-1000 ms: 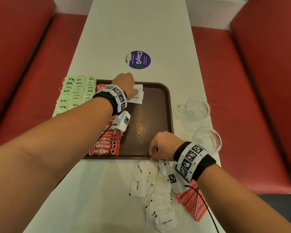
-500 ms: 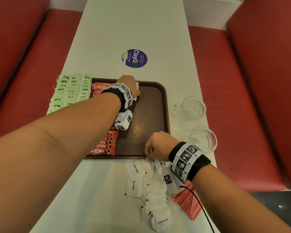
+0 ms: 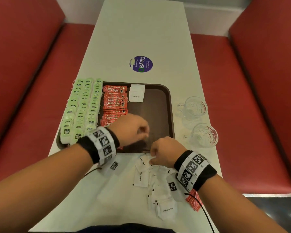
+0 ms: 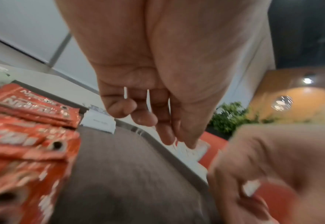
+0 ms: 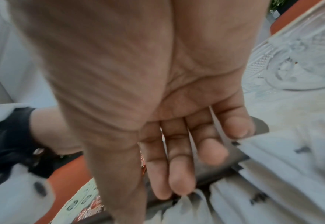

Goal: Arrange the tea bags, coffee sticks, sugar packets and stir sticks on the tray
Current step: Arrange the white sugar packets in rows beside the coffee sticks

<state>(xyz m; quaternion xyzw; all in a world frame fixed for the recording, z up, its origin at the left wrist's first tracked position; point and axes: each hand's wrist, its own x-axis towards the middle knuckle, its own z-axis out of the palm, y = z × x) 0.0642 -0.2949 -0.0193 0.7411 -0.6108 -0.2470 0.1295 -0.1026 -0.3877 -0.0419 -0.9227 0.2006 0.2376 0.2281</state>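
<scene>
A brown tray (image 3: 155,111) holds rows of green tea bags (image 3: 82,108) on its left, then a column of red coffee sticks (image 3: 114,101). Two white sugar packets (image 3: 136,93) lie at its far end. My left hand (image 3: 133,130) hovers over the tray's near part, fingers loosely curled and empty, as the left wrist view (image 4: 152,121) confirms. My right hand (image 3: 158,154) is at the tray's front edge. It pinches a sugar packet (image 4: 250,188) at the top of the loose sugar pile (image 3: 151,182). Red stir sticks (image 3: 193,201) peek out under my right wrist.
Two cut-glass cups (image 3: 194,106) (image 3: 205,135) stand on the table right of the tray. A round purple sticker (image 3: 141,64) lies beyond the tray. Red bench seats (image 3: 242,98) run along both sides of the white table (image 3: 141,31).
My left hand has drawn back from the tray's far end, leaving the sugar packets there, and is now beside my right hand. The right hand stayed at the sugar pile.
</scene>
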